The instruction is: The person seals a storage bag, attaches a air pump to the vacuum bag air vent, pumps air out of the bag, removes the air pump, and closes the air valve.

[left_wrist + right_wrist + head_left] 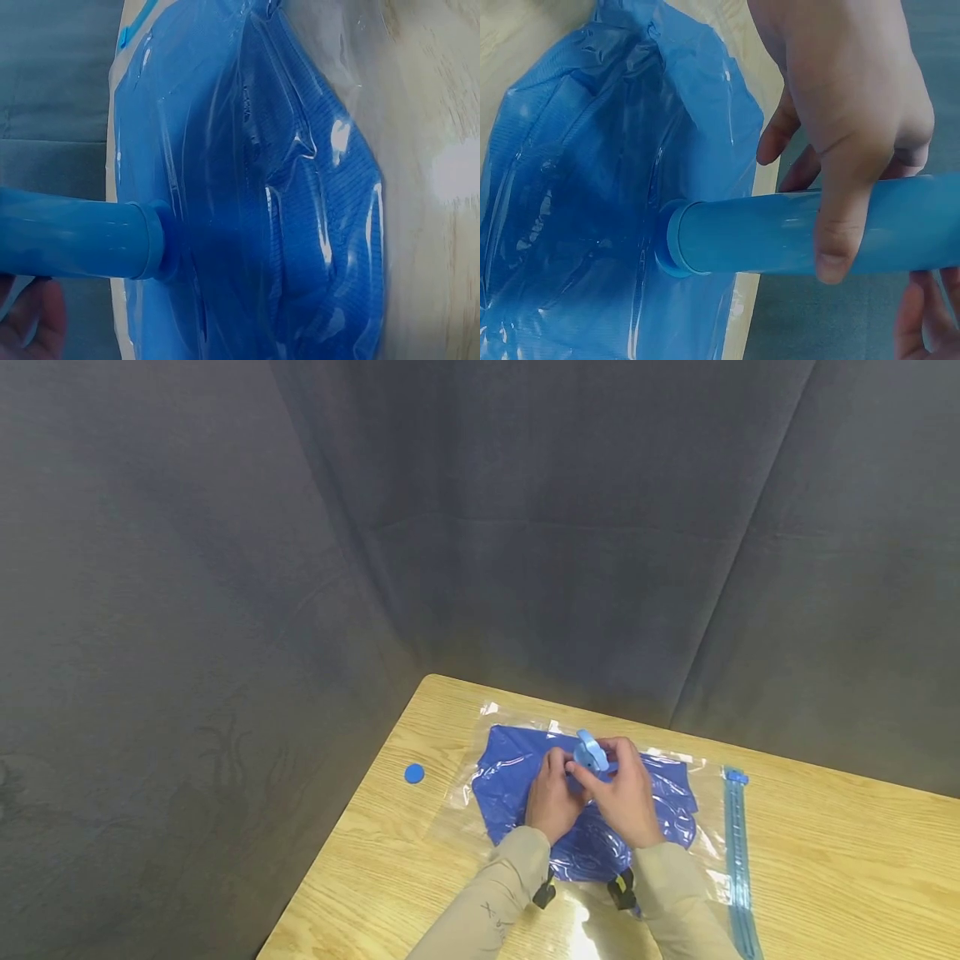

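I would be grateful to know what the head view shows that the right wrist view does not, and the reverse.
Only the head view shows the blue disc, the sleeves, the zip strip and the handle of the blue pump.

Only the right wrist view shows the side of the barrel.

Both show the clear bag with blue contents, some of the table, and the left hand and right hand at the pump.
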Motion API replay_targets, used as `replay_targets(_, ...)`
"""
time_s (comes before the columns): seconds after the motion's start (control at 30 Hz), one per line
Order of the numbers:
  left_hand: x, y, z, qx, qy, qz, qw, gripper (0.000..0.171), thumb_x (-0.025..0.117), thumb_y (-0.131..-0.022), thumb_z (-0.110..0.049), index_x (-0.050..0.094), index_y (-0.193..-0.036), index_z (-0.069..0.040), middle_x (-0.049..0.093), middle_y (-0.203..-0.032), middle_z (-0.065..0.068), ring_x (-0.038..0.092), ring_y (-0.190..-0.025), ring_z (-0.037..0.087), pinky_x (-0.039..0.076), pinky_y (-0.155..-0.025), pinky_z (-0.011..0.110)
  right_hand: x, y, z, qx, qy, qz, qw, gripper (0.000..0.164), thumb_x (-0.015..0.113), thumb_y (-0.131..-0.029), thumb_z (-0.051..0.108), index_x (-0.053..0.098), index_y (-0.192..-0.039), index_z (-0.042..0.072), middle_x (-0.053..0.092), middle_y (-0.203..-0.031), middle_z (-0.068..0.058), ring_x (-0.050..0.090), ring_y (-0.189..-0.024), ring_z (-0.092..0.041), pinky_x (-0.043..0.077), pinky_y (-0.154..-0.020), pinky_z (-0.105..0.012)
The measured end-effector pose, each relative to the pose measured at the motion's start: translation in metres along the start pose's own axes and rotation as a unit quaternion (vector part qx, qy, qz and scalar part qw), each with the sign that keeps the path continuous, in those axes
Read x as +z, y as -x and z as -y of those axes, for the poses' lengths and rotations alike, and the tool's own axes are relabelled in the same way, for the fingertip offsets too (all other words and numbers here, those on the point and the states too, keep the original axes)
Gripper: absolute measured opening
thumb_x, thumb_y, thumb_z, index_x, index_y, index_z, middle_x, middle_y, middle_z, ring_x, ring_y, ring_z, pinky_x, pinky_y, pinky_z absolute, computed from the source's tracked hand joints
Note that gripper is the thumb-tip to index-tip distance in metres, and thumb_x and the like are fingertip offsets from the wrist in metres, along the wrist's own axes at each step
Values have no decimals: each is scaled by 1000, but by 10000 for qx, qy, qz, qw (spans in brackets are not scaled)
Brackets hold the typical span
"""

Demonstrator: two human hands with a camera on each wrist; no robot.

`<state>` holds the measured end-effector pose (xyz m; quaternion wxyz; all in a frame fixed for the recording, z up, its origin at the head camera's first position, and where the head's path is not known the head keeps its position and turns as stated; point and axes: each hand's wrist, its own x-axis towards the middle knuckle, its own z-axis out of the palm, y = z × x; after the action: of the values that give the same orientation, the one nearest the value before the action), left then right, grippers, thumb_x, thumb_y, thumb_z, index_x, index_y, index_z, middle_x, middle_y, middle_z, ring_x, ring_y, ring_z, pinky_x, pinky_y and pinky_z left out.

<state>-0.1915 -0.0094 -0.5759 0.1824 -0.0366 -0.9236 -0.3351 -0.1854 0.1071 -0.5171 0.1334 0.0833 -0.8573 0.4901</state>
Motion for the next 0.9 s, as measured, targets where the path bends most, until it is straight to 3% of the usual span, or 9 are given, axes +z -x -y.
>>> replay_targets(0.2,-3,0,0,129,-53,124,9998,46,78,-76,-21,47,-108,-14,58,-102,3,65,-82,24,53,-69,33,-1,1,0,-6,-7,28,10000,46,78,-81,28,54,-113,5,59,-106,-10,56,-93,-22,44,-73,-32)
replay_targets(0.4,-10,-3,2,165,156,498,9985,45,78,-78,-26,50,-111,-13,59,-107,3,65,-92,21,53,-79,28,-2,0,-2,-92,-213,30,9997,44,77,-82,23,57,-118,7,62,-110,-11,58,-95,-23,48,-77,-39)
replay_targets(0.57,-17,-5,8,169,499,935,9942,46,77,-82,-28,52,-118,-15,60,-115,3,64,-104,19,51,-89,24,-4,-1,-4,6,-386,239,9990,45,72,-86,22,57,-127,10,62,-119,-12,59,-102,-24,49,-83,-39)
replay_targets(0.77,-22,-6,12,202,731,1203,9898,49,73,-85,-28,51,-128,-15,60,-123,3,62,-111,19,50,-94,27,-6,-1,-5,181,-667,553,9961,44,65,-90,18,55,-133,14,58,-127,-8,51,-109,-16,44,-86,-34)
replay_targets(0.9,-23,-7,11,222,787,1363,9873,53,72,-86,-27,49,-133,-17,60,-127,2,61,-116,18,48,-99,29,-7,0,-4,377,-967,811,9913,46,60,-93,15,51,-138,14,54,-132,-9,49,-118,-21,43,-95,-39)
